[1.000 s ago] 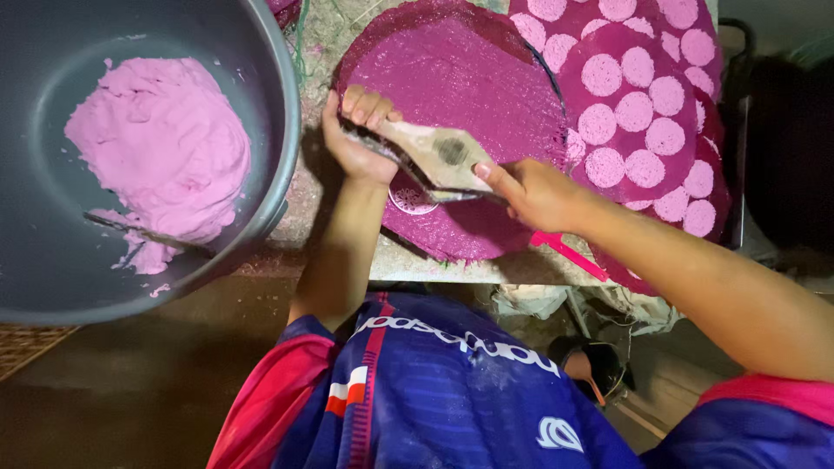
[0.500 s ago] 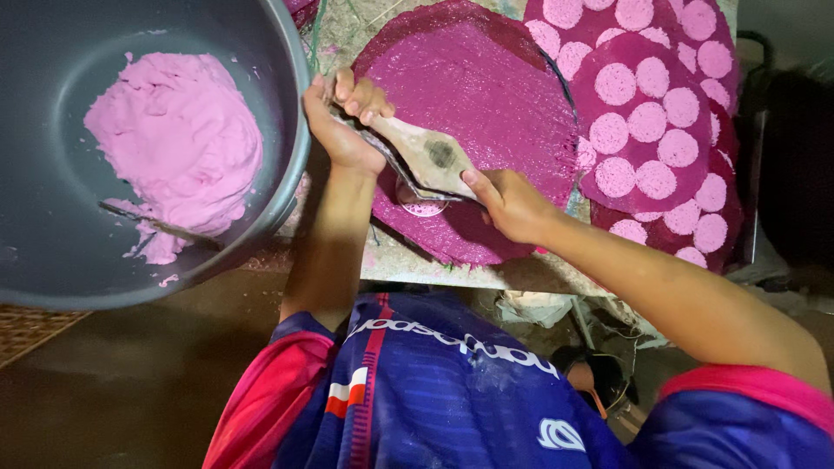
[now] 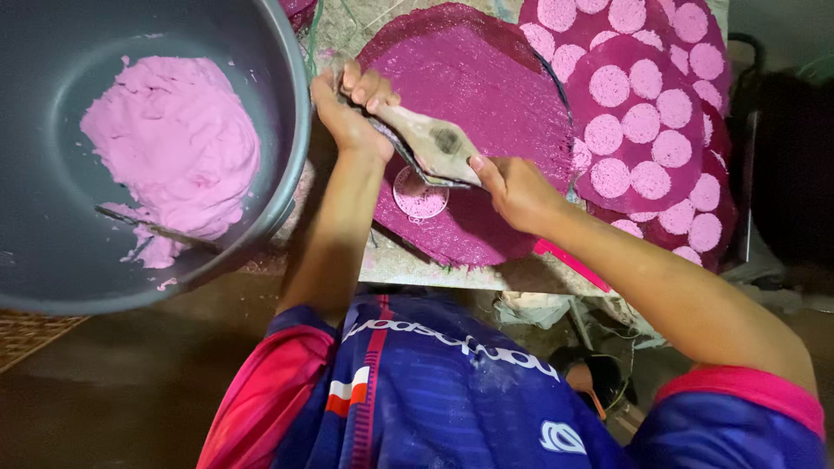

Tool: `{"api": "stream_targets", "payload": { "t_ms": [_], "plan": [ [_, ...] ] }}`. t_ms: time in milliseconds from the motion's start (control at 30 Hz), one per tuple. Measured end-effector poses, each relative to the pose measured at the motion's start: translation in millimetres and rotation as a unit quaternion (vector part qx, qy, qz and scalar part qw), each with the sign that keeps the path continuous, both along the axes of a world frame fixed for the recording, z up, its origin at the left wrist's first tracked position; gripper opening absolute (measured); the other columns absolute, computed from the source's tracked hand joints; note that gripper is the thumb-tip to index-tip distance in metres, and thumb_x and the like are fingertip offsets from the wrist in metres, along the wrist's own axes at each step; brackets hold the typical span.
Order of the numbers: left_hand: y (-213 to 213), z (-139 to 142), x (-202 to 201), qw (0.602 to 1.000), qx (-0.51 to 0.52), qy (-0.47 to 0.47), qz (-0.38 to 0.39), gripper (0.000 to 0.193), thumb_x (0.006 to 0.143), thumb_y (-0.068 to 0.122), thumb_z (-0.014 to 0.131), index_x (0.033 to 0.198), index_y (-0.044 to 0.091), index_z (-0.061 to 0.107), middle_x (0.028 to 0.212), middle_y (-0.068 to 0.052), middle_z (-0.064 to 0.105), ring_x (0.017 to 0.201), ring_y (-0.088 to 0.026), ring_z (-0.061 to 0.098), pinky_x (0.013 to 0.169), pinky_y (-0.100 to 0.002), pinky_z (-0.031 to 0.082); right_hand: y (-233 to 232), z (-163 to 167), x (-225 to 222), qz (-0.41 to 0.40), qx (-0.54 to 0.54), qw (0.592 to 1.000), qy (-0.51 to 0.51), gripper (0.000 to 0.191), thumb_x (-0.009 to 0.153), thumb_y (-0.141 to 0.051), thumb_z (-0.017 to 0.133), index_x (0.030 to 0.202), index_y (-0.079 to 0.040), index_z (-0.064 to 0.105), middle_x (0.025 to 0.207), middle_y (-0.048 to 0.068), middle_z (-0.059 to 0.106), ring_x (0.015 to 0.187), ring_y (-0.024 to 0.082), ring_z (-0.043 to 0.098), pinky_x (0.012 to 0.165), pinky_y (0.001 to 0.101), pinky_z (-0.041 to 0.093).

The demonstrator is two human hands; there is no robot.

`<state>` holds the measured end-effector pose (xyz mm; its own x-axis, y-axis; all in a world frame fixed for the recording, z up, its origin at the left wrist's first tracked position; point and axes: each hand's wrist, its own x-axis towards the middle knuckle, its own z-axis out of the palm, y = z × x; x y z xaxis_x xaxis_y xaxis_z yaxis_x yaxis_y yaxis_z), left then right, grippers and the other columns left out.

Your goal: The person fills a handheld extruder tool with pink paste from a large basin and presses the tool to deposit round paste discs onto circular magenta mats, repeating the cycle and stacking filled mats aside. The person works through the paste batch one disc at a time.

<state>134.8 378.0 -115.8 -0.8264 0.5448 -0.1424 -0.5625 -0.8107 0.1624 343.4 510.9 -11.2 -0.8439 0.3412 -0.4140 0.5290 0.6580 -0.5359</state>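
A big grey bowl (image 3: 287, 104) fills the far left, tilted toward the camera, with a mound of pink dough (image 3: 174, 143) lying inside it and a thin stick (image 3: 152, 227) resting across the dough's near edge. To its right, on the table (image 3: 408, 260), lies a round magenta mat (image 3: 486, 113), dark at the rim and brighter in the middle. Further right, overlapping mats (image 3: 660, 200) carry rows of pale pink discs (image 3: 641, 123), each set apart from the next. The person's blue and pink shirt (image 3: 417, 391) takes up the near middle, with both arms reaching away over the table. The left hand (image 3: 352, 113) sits at the mat's left edge, its fingers (image 3: 369, 87) curled round the far end of a flat wooden paddle (image 3: 430, 143) and the thin metal strip beneath it. The right hand (image 3: 517, 187) grips the paddle's near end, fingers (image 3: 486, 169) pressed together around it, thumb on top. The paddle lies slantwise between the two hands, above the magenta mat, with a dark stain near its middle. Just under it, on the mat's near left part, sits one small pink disc (image 3: 420, 195) with a pale ring about it; whether the paddle touches it cannot be told. A pink strip (image 3: 569, 265) shows at the table's near edge under the right forearm.
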Motion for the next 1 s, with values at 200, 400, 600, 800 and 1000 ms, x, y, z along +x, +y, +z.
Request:
{"api": "stream_targets", "payload": {
  "t_ms": [200,400,600,800,1000],
  "plan": [
    [11,7,6,0.999,0.022,-0.040,0.011,0.040,0.095,0.049,0.039,0.070,0.018,0.041,0.054,0.005,0.036,0.049,-0.014,0.034,0.061,-0.037,0.039,14,-2,0,0.026,0.072,0.997,-0.011,0.069,0.107,-0.056,0.038,0.086,0.002,0.068,0.066,0.024,0.061,0.070,0.042,0.065,0.069,0.0541,0.048],
    [-10,21,-2,0.993,-0.017,-0.055,-0.101,0.051,0.097,0.053,0.021,0.082,0.008,0.041,0.073,-0.008,0.047,0.068,-0.023,0.049,0.068,-0.039,0.041,15,-22,5,0.000,-0.031,0.994,0.101,0.063,0.106,-0.055,0.044,0.082,0.000,0.063,0.062,0.010,0.059,0.060,0.021,0.058,0.058,0.0430,0.046],
    [-32,-40,35,0.789,-0.417,0.234,-0.386,0.075,0.103,0.065,0.010,0.140,0.013,0.050,0.079,-0.002,0.066,0.054,-0.012,0.049,0.041,-0.025,0.026,24,-41,19,0.001,-0.040,0.992,0.121,0.062,0.104,-0.057,0.045,0.078,-0.003,0.060,0.058,0.004,0.056,0.056,0.014,0.055,0.054,0.0363,0.044],
    [-69,-44,60,0.573,-0.561,0.586,-0.117,0.057,0.110,0.032,0.037,0.162,0.008,0.032,0.112,-0.004,0.079,0.098,-0.027,0.073,0.086,-0.039,0.052,18,-59,33,-0.072,-0.070,0.970,0.220,0.066,0.107,-0.060,0.044,0.079,-0.001,0.059,0.060,0.003,0.053,0.055,0.012,0.052,0.050,0.0323,0.039],
    [-122,12,87,0.450,-0.567,0.686,-0.070,0.024,0.094,0.011,0.066,0.116,0.016,0.075,0.118,-0.004,0.072,0.107,-0.027,0.067,0.089,-0.039,0.056,4,-71,68,-0.139,-0.170,0.918,0.330,0.073,0.106,-0.068,0.037,0.105,0.001,0.062,0.068,0.001,0.055,0.056,0.010,0.049,0.050,0.0266,0.037]
  ]
}}
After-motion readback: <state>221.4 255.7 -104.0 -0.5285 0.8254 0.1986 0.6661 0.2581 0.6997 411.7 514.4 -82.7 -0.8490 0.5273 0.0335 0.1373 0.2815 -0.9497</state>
